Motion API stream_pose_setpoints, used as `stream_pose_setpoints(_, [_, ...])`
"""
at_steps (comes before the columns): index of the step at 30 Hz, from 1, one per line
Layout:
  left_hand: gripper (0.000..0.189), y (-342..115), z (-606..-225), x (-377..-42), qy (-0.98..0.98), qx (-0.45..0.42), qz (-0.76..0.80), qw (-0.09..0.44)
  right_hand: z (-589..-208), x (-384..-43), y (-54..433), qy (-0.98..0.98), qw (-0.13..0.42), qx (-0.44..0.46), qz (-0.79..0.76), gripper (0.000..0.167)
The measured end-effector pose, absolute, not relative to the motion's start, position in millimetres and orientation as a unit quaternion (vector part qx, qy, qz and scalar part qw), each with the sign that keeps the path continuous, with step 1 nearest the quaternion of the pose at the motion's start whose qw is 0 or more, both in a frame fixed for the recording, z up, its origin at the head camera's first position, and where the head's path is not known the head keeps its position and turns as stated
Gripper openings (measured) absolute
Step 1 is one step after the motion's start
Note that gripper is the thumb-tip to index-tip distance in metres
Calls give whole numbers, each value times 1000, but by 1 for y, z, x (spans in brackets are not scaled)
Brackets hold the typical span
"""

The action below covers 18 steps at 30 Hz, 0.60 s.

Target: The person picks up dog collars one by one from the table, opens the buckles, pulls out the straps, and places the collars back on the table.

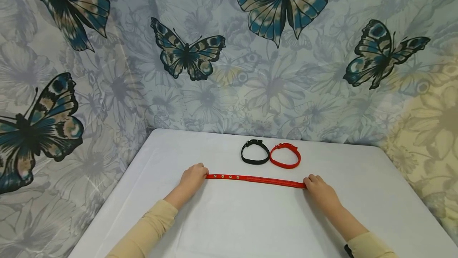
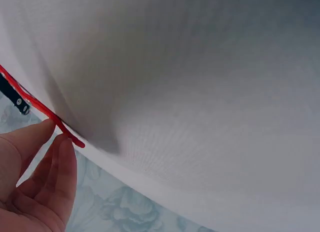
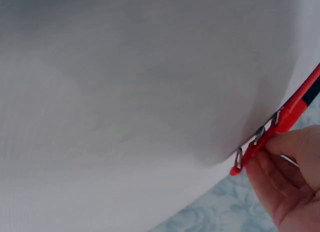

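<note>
The unbuckled red collar point(image 1: 255, 179) is pinched at its holed end by the left hand point(image 1: 192, 178) and its buckle end by the right hand point(image 1: 323, 195), both grips closed, seemingly so that it is held straight over the table point(image 1: 232, 218).

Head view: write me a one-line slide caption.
Left fingers and right fingers hold a red strap straight by its ends, near a black loop and a red loop.
</note>
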<state>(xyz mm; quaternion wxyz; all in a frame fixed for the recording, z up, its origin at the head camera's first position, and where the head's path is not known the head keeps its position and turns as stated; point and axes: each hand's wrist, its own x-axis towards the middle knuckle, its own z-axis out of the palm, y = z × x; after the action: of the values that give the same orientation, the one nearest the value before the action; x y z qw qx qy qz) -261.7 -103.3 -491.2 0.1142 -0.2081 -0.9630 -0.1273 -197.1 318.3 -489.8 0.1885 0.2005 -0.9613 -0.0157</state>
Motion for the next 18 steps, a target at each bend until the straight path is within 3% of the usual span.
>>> stream_pose_setpoints(11, [10,-104,-493,-252,-957,-233,-126,119,-489,-193,313,-980,119,123,101,17])
stream_pose_setpoints(15, [9,-104,-491,-245,-959,-237,-130,82,-488,-190,307,-986,100,106,81,19])
stream_pose_setpoints(18, [25,-102,-490,-238,-962,-227,-141,48,-488,-189,299,-989,91,100,65,26])
